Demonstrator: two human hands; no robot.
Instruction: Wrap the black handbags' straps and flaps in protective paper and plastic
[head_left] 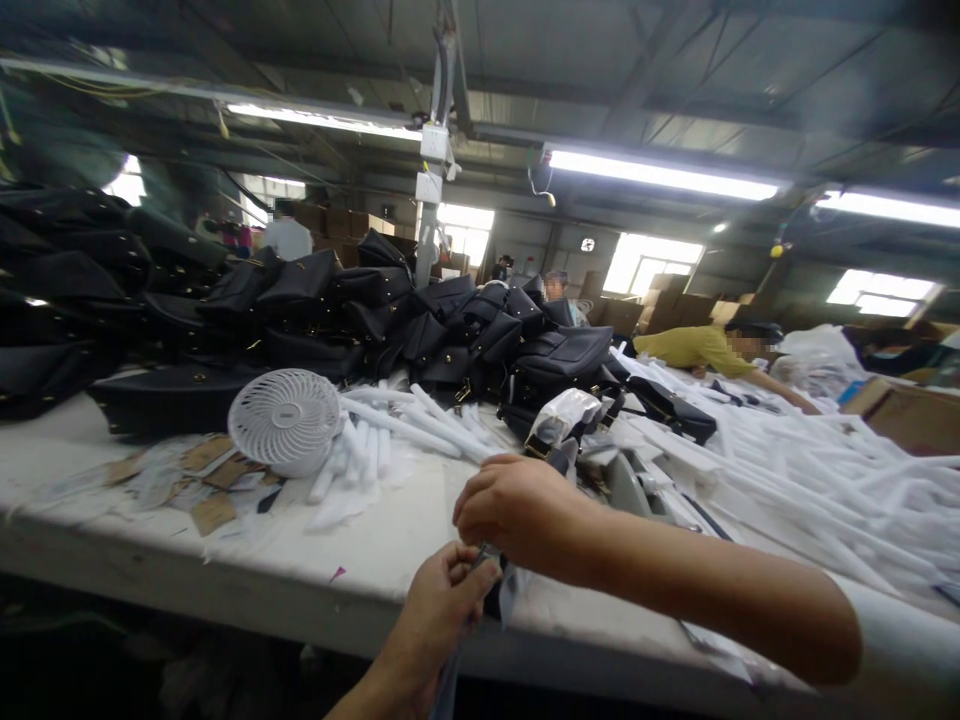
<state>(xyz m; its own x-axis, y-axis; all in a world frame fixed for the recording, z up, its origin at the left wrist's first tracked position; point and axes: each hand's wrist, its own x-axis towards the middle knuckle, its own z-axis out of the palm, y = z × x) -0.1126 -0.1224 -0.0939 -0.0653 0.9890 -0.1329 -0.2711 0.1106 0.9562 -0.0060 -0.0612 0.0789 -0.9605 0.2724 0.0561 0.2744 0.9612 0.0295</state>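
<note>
My left hand (442,605), low at the table's front edge, is closed with thumb and fingers pinching a dark strap-like piece (492,598). Part of that piece looks wrapped in clear film, and it hangs down past the edge. Just above it is my right hand (517,510), its fingers curled downward and closed; whatever lies between them is hidden behind the knuckles. Beyond the right hand, a black bag (559,350) with metal fittings rests on the table, with a clear plastic wrapping (566,415) in front of it.
Black bags (300,285) are heaped along the back of the white table (360,570). A white fan (285,420) stands beside brown paper scraps (214,510) and white foam tubes (367,450). More white tubes (810,480) cover the right side, where a person in yellow (690,348) leans over.
</note>
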